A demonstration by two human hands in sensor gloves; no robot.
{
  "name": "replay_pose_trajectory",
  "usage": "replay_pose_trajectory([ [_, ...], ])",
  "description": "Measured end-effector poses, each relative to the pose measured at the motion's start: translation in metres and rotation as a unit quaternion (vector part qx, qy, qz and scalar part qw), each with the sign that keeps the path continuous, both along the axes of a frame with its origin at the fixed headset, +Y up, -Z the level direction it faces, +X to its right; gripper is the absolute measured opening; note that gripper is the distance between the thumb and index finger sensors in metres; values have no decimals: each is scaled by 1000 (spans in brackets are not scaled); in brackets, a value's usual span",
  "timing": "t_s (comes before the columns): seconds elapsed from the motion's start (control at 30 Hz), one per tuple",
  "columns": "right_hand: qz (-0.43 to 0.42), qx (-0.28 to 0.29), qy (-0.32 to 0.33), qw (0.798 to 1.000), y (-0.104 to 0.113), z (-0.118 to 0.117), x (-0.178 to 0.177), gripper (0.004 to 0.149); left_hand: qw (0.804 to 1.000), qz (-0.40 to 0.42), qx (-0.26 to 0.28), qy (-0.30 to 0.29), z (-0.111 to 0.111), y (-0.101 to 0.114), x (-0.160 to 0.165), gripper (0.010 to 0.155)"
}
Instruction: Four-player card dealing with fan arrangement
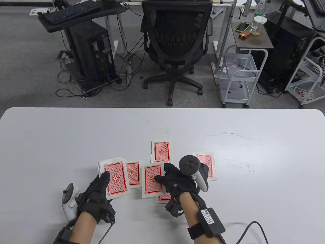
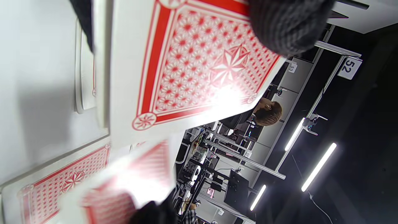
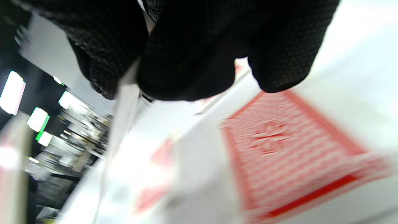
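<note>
My left hand (image 1: 100,186) grips the red-backed deck (image 1: 114,178) a little above the white table (image 1: 50,142), thumb on its top card. The deck fills the left wrist view (image 2: 199,62) under my thumb (image 2: 286,28). My right hand (image 1: 167,180) pinches a single card (image 1: 152,181) by its right edge, just right of the deck. In the right wrist view my fingers (image 3: 186,46) hold that card edge-on (image 3: 124,102). Dealt face-down piles lie at the left (image 1: 133,174), far side (image 1: 161,151), right (image 1: 207,165) and near side (image 1: 162,199), the near one partly under my right hand.
The piles sit close together near the table's front middle. Bare table surface stretches to the left, right and far edge (image 1: 162,108). An office chair (image 1: 176,43) and a white cart (image 1: 238,76) stand on the floor beyond the table.
</note>
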State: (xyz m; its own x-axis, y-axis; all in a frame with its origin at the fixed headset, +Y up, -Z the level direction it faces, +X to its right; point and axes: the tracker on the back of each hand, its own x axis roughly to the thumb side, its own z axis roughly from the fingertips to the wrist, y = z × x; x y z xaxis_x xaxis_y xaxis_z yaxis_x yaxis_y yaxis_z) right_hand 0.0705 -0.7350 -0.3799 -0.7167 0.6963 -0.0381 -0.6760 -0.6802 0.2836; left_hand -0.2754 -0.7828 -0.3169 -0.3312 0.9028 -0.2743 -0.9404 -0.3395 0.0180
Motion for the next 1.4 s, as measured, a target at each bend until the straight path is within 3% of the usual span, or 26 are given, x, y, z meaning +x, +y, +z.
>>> replay_pose_trajectory([
  [0.13,180,-2,-13,984,-15,-2,-4,81,1000,-4,2,-6,0,1,3,50],
  [0.27,358,-1,-9,934,-26,-2,-18,84,1000,-1,5,-3,1,1,2,50],
  [0.33,362,1,-9,932,-23,-1,-20,84,1000,2,5,0,1,2,1,50],
  [0.43,313,26,0,949,-10,1,-23,83,1000,5,8,1,1,2,1,50],
  [0.53,136,67,37,988,6,6,-31,77,1000,5,11,-7,1,4,6,50],
  [0.63,-4,89,87,992,9,15,-48,73,1000,-2,18,-20,2,6,13,50],
  [0.73,-107,100,133,980,10,22,-68,77,999,-8,23,-40,3,7,22,50],
  [0.77,-124,109,121,979,10,24,-74,76,998,-13,26,-48,3,6,24,50],
  [0.87,-136,117,89,980,8,26,-80,64,997,-22,30,-62,4,6,29,50],
  [1.17,-204,68,50,975,3,15,-60,63,998,-6,20,-63,1,7,26,50],
  [1.4,-154,54,12,987,13,-25,-57,68,999,-10,-1,41,-3,7,-26,50],
])
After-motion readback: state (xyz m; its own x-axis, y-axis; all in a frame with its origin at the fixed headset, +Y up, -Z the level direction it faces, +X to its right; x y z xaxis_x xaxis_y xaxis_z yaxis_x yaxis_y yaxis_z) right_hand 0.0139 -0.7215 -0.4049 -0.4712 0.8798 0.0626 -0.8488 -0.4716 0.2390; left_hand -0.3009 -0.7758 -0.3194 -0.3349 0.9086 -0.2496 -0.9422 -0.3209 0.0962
